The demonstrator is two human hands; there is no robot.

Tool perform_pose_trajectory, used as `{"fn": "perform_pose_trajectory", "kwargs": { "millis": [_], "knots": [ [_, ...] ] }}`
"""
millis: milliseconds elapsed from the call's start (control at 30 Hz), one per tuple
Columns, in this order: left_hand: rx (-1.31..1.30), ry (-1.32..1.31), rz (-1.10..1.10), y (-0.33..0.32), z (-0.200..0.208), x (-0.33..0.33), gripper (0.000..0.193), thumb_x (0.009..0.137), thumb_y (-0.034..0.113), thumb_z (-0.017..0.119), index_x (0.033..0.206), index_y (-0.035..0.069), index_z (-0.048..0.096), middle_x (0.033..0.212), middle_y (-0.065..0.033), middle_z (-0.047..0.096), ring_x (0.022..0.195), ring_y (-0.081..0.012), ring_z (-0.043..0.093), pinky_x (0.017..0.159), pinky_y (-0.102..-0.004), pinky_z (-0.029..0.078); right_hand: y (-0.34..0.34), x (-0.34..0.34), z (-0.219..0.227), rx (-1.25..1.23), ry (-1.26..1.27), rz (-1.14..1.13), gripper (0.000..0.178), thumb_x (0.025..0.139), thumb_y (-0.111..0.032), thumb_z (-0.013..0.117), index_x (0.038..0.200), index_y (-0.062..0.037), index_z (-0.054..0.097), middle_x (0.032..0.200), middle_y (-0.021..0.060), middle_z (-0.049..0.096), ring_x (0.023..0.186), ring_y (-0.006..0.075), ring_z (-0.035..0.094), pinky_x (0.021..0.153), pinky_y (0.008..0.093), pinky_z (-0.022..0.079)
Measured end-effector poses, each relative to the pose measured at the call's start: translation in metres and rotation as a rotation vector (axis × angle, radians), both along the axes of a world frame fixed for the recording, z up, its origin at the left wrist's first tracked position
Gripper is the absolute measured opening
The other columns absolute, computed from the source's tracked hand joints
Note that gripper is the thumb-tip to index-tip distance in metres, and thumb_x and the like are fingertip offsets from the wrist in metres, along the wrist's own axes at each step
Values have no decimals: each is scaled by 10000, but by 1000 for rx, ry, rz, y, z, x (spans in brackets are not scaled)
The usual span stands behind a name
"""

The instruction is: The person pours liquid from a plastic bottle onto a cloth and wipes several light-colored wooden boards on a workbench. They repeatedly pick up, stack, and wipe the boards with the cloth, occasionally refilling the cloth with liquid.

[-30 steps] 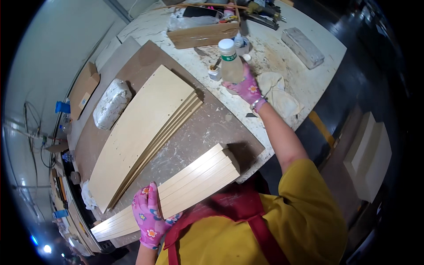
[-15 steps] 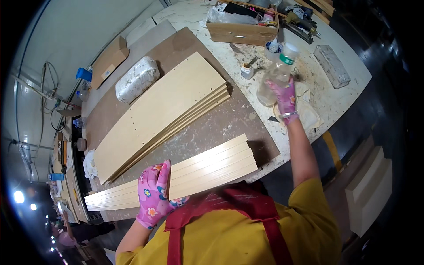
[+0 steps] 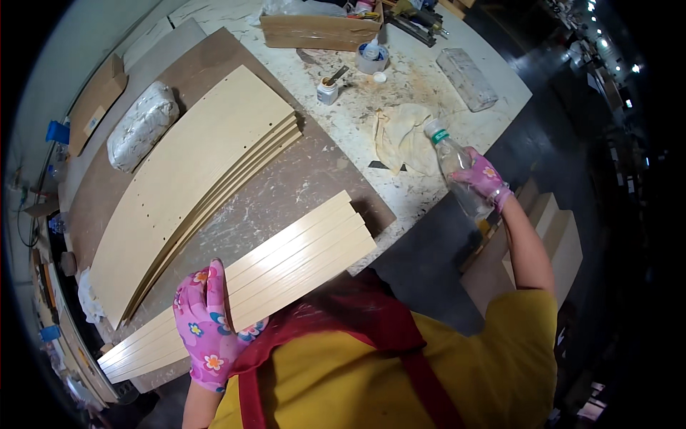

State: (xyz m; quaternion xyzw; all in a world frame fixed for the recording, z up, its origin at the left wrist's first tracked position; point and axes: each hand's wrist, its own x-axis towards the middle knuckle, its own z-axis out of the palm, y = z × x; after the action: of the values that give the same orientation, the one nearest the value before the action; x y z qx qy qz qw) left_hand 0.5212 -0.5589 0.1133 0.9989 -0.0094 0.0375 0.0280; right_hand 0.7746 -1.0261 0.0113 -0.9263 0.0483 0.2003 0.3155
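Observation:
My right hand point(image 3: 484, 176), in a pink flowered glove, is wrapped round a clear plastic bottle point(image 3: 446, 151) with a white cap and green neck band. The bottle tilts beyond the table's right edge, over the floor. In a matching glove, my left hand point(image 3: 206, 325) grips the near side of several pale wooden strips point(image 3: 304, 250) lying side by side; its fingertips are partly hidden. Behind the strips lies a stack of curved pale panels point(image 3: 200, 168) with small holes. A crumpled cream cloth point(image 3: 404, 132) rests on the table beside the bottle.
A small white jar point(image 3: 327, 93) with a stick in it stands behind the cloth, near a tape roll point(image 3: 372, 63) holding a small bottle. Farther back are a cardboard box point(image 3: 321, 32) and a grey block point(image 3: 466, 79). A wrapped bundle point(image 3: 143, 127) lies left. Boards point(image 3: 547, 236) stand at right.
My right hand has lifted the bottle off the cloth and brought it right and nearer, past the table edge. My view has swung right. The left hand stays on the strips.

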Motion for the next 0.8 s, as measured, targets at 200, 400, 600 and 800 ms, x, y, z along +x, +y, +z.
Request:
{"fn": "perform_pose_trajectory", "kwargs": {
  "millis": [200,400,600,800],
  "knots": [
    [-32,-3,9,2,3,1,885,674,539,696,1356,29,453,1111,-169,532,1056,-371,499,929,-495,384,45,15,52,-709,-31,405,641,687,-350,730,1220,-79,501,1052,184,655,985,351,632,837,419,504],
    [-69,-13,8,4,4,0,857,685,517,694,1354,36,457,1113,-170,534,1052,-370,502,928,-493,383,60,41,76,-936,-120,540,548,688,-303,713,1156,-83,531,969,170,675,919,340,656,799,417,517],
    [-15,8,-12,10,-7,-2,968,664,584,687,1391,10,405,1150,-202,525,1078,-396,481,955,-486,355,63,60,79,-1020,-139,582,481,678,-225,675,1121,-79,557,904,170,682,847,353,669,740,445,521],
    [-92,7,-13,6,6,-5,972,608,464,753,1372,-23,401,1181,-219,510,1081,-399,483,968,-498,353,65,61,86,-1030,-168,681,446,716,-189,601,1140,-56,572,932,164,690,861,320,682,725,429,523]
  ]
}}
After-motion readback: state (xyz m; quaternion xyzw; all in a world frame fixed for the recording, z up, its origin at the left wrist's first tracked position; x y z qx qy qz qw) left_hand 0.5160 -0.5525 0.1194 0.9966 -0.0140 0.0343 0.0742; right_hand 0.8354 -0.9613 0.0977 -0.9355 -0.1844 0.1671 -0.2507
